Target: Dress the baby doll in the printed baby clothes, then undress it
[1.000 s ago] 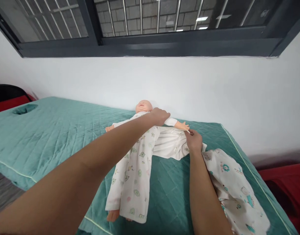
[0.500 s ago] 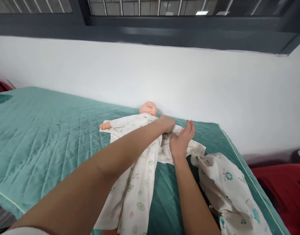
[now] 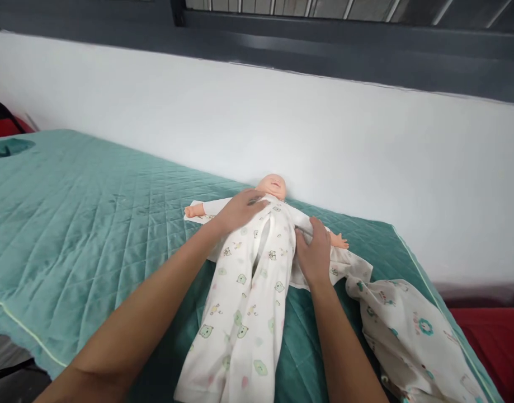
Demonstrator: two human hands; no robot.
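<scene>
A baby doll (image 3: 272,185) lies on its back near the wall, arms spread, dressed in a white sleepsuit (image 3: 244,302) with small green prints. My left hand (image 3: 240,210) lies flat on the doll's chest and shoulder, fingers stretched out. On the suit's right side, by the doll's arm, my right hand (image 3: 314,252) rests flat with its fingers apart, pressing the cloth. Neither hand holds anything.
The doll lies on a quilted teal bed cover (image 3: 80,212) that runs far to the left. A second printed cloth (image 3: 411,336) is bunched at the right edge. A white wall (image 3: 366,168) stands just behind, with red furniture (image 3: 487,341) at the right.
The open right flap of the sleepsuit now lies closed over the doll's body. My left hand moved left onto the chest; my right hand came down flat on the cloth.
</scene>
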